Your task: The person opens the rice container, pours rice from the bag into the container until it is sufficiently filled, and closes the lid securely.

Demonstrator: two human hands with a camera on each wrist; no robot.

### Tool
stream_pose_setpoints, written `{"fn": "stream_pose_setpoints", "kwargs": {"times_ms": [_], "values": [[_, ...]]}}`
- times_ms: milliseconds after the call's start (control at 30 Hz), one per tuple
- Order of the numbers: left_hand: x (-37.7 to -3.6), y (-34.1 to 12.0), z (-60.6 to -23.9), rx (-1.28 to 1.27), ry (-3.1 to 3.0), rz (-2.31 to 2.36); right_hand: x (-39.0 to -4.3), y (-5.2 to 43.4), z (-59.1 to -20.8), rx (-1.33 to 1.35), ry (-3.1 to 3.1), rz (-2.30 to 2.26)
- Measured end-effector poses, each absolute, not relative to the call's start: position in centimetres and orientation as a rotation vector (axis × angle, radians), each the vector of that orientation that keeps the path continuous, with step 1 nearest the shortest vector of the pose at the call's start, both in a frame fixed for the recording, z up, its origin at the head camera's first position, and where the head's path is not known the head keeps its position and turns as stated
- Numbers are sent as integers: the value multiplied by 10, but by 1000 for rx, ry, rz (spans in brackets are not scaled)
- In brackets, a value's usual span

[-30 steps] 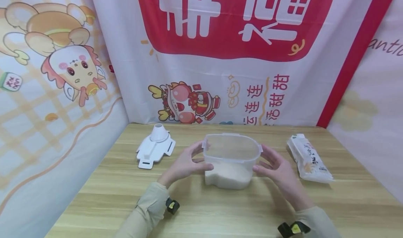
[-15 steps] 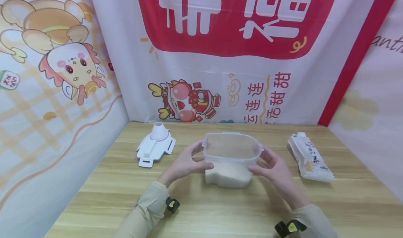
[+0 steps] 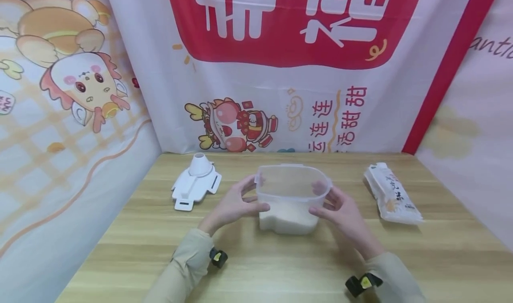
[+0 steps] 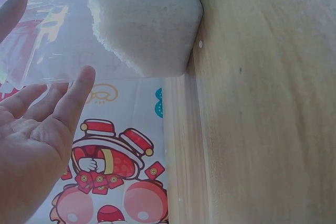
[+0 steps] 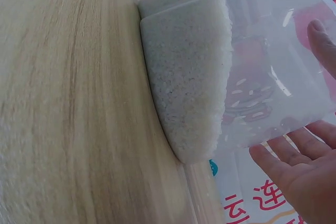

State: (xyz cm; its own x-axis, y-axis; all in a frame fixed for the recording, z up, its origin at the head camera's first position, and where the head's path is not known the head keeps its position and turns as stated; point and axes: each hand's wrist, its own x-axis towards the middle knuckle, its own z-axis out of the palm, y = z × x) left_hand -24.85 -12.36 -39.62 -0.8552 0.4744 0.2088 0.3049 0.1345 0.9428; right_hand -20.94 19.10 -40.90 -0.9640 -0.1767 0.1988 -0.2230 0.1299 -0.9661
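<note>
A clear plastic storage container (image 3: 294, 200), partly filled with white rice (image 5: 184, 72), stands upright on the table with its top uncovered. The rice slopes unevenly inside it. My left hand (image 3: 239, 201) holds the container's left side, thumb at the front and fingers round the side toward the back. On the opposite side my right hand (image 3: 340, 207) holds it likewise, its thumb pressing the front wall. In the left wrist view, the fingertips (image 4: 84, 77) meet the clear wall above the rice. A white lid (image 3: 196, 180) with a cone-shaped spout lies left of the left hand.
A white printed plastic packet (image 3: 392, 194) lies to the right of my right hand. The wooden table (image 3: 264, 267) ends at a printed cloth backdrop (image 3: 248, 80), with more printed cloth at both sides. One loose grain (image 4: 200, 44) lies beside the container.
My right hand has moved slightly left, its thumb sliding further in along the container's front. My left hand keeps its place on the container. The head view has shifted a little.
</note>
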Motion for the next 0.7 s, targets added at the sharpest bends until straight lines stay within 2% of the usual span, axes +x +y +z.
{"fn": "stream_pose_setpoints", "kwargs": {"times_ms": [367, 700], "values": [[-250, -123, -385, 804, 2271, 1717, -211, 194, -405, 380, -2367, 1970], [-244, -157, -358, 776, 2491, 1421, -211, 192, -406, 378, -2367, 1991]]}}
